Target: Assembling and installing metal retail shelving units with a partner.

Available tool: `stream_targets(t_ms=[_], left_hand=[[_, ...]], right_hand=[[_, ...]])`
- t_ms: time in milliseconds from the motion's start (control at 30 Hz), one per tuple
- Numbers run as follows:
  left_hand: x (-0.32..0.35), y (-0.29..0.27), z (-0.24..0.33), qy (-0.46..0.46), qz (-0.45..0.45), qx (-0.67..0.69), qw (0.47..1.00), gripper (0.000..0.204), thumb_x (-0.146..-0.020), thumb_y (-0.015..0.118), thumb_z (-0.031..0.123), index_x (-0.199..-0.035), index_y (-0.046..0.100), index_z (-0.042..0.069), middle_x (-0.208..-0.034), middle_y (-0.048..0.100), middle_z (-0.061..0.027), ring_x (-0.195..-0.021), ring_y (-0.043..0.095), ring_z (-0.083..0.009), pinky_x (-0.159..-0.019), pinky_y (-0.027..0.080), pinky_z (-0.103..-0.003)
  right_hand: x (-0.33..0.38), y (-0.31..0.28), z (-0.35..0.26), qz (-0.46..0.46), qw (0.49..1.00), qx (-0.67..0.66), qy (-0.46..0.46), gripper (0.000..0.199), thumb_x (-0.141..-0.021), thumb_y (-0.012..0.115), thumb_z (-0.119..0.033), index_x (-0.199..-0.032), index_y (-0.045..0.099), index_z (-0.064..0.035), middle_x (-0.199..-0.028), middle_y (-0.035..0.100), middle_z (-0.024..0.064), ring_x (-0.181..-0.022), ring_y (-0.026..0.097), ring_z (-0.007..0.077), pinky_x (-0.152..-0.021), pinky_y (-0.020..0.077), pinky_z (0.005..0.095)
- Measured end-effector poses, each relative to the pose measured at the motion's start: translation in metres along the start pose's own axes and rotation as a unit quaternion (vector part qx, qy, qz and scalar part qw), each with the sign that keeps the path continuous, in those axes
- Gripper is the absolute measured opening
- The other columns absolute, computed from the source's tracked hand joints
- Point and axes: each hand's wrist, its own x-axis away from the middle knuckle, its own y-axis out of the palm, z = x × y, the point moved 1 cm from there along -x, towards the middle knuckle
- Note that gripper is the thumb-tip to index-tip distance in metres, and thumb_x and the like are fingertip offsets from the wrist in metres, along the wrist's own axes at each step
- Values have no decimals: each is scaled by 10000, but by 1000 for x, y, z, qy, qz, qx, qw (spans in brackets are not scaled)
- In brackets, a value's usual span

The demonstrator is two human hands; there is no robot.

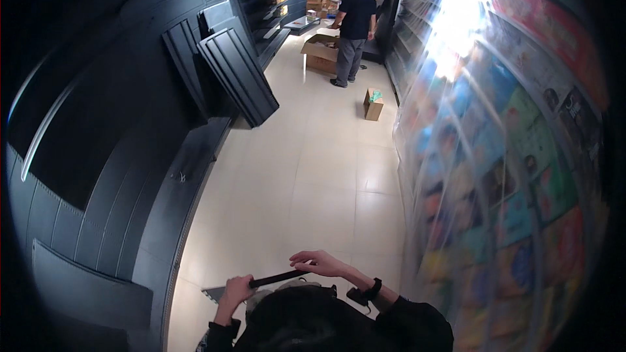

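My left hand (238,289) is closed round one end of a black bar (277,278), which looks like a cart's push handle. My right hand (319,263) hovers at or just over the bar's other end, its fingers stretched out to the left; whether it touches the bar I cannot tell. Below the bar, a flat grey corner (212,294) sticks out to the left near the floor. My dark-clothed body hides whatever else is under the bar.
Dark shelving (189,176) lines the left, with black panels (238,75) leaning on it. Plastic-wrapped shelves of colourful packages (495,176) fill the right. Ahead on the tiled floor (313,176) are a small carton (373,107), a large open carton (321,62) and a standing person (355,19).
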Motion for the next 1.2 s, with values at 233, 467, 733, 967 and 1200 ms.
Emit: stream_targets(t_ms=[233,467,733,967,1200], left_hand=[[-18,-51,12,61,135,-36,988,237,-721,600,63,-956,580,38,-784,648,-164,-848,638,-385,-754,483,-536],[-6,-116,42,94,428,-84,895,476,-731,670,70,-1189,559,3,-1230,468,-206,-1244,426,-375,-1122,319,-485],[8,-76,59,-7,464,396,793,553,-873,685,246,-1303,441,-1,-1347,427,-179,-1253,454,-311,-1019,430,-421],[-57,-34,47,111,-50,884,452,390,-1012,464,351,-1226,542,34,-1121,647,-124,-1130,596,-239,-995,463,-402],[-98,1,6,-49,15,960,275,379,-958,537,422,-735,549,115,-508,372,29,-507,419,-127,-764,497,-397]], right_hand=[[-8,28,28,-25,939,336,75,365,-921,603,-374,-945,669,-16,-803,669,195,-745,664,350,-678,516,426],[-18,32,48,119,982,128,73,349,-941,607,-327,-754,645,-35,-557,508,-37,-504,471,43,-460,366,221],[-27,29,46,150,983,65,90,328,-925,626,-301,-733,633,-36,-558,490,-50,-490,439,39,-445,333,222],[-44,37,40,67,965,3,253,285,-946,612,-301,-765,567,-85,-562,421,-99,-435,349,-4,-383,236,189],[-101,68,26,-76,919,-168,349,295,-993,540,-348,-839,536,-96,-581,383,-105,-439,300,-2,-396,202,194]])
